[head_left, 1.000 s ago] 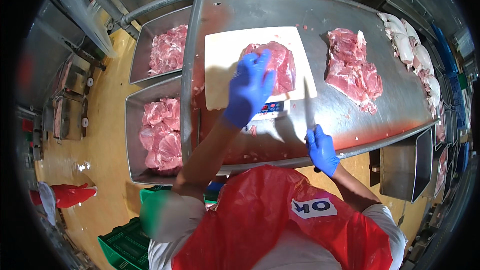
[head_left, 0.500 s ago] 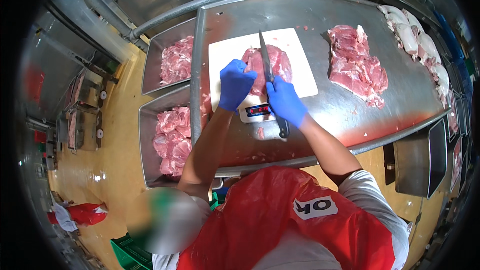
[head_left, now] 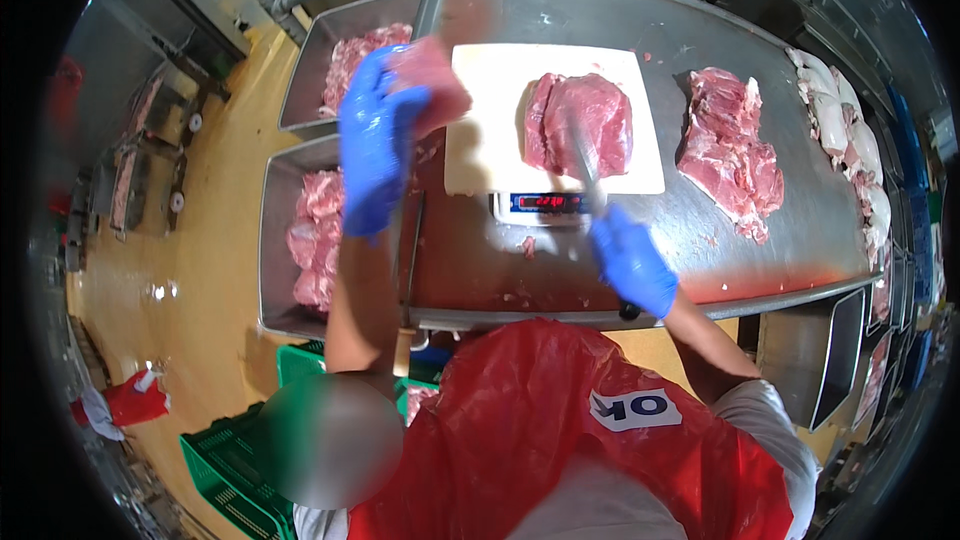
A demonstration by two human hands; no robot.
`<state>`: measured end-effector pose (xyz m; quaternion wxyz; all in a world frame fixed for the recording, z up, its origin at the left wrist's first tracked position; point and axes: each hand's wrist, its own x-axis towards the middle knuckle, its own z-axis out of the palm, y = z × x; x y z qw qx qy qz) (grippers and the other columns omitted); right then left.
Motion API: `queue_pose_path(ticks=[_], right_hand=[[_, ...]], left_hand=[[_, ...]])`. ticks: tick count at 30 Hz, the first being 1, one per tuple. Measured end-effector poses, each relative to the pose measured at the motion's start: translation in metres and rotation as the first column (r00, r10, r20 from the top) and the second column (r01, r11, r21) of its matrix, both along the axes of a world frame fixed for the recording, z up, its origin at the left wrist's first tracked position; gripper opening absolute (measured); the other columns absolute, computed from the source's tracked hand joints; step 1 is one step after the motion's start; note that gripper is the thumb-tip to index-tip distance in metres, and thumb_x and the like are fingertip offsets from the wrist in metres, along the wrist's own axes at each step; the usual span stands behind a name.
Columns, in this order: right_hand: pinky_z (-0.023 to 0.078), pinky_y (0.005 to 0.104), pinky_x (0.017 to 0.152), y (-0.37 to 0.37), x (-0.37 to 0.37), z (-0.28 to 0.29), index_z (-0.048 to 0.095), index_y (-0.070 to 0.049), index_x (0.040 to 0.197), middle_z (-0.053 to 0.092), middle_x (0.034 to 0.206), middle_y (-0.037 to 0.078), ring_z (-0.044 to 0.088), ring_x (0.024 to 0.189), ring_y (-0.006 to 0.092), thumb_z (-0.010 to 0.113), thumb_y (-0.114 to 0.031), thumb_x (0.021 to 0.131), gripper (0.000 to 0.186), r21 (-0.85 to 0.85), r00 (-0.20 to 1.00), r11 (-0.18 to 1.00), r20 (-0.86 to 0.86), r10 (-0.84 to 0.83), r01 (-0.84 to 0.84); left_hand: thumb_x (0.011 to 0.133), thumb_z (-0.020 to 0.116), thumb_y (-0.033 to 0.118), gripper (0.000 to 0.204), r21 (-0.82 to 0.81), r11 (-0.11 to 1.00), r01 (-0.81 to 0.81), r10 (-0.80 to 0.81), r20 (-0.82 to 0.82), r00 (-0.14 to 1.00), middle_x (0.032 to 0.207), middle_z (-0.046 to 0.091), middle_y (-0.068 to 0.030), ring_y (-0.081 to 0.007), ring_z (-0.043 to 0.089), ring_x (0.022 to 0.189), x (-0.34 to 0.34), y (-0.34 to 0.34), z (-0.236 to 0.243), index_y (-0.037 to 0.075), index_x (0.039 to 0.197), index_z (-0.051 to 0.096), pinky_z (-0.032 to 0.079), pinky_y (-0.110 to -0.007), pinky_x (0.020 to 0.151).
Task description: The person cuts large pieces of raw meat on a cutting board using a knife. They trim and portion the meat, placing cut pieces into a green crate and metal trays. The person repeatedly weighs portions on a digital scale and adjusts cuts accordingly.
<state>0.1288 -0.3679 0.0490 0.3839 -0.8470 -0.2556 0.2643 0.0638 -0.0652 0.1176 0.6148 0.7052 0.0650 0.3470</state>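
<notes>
My left hand (head_left: pixel 372 140), in a blue glove, grips a piece of raw meat (head_left: pixel 432 90) over the left edge of the steel table. A blue glove also covers my right hand (head_left: pixel 632 258), closed round the dark handle of a knife (head_left: pixel 587 168). The knife's blade points away from me, its tip over a large lump of raw meat (head_left: pixel 600 118) with a cut down its left part. This lump lies on a white cutting board (head_left: pixel 485 155), which rests on a scale (head_left: pixel 512 214) with a lit red display. Motion blurs the blade and the held piece.
A flat slab of meat (head_left: pixel 728 145) lies right of the board on the steel table (head_left: pixel 480 265). Pale skinned pieces (head_left: pixel 860 135) line the far right. Two steel tubs of meat, a far one (head_left: pixel 303 90) and a near one (head_left: pixel 266 250), stand left. Green crates (head_left: pixel 215 470) sit below.
My left hand has lifted a cut piece off the board and carried it left toward the tubs. My right hand has moved slightly right and nearer with the knife.
</notes>
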Motion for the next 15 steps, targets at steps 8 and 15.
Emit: queue_pose_path(ticks=[8,15], right_hand=[[0.045,0.0284,0.044,-0.027,0.075,-0.012,0.051,-0.008,0.091,0.055,0.067,0.005,0.052,0.047,0.0137,0.050,-0.027,0.102,0.022,0.477,0.853,0.711,-0.211,-0.478,0.517],[0.046,0.0291,0.044,-0.043,0.103,-0.031,0.051,-0.008,0.092,0.054,0.067,0.004,0.052,0.048,0.0138,0.049,-0.028,0.102,0.022,0.414,0.870,0.766,-0.193,-0.455,0.492]], left_hand=[[0.095,0.055,0.017,0.040,-0.419,0.907,-0.047,-0.168,-0.461,0.871,0.121,0.059,-0.0073,-0.0183,0.059,0.107,-0.209,-0.010,-0.156,0.000,0.131,0.051,0.049,-0.036,0.091],[0.086,0.067,0.008,0.027,-0.529,0.762,-0.373,-0.267,-0.782,0.563,0.088,0.063,0.0015,-0.0063,0.054,0.073,-0.411,-0.055,-0.231,0.003,0.113,0.065,0.044,-0.022,0.063]])
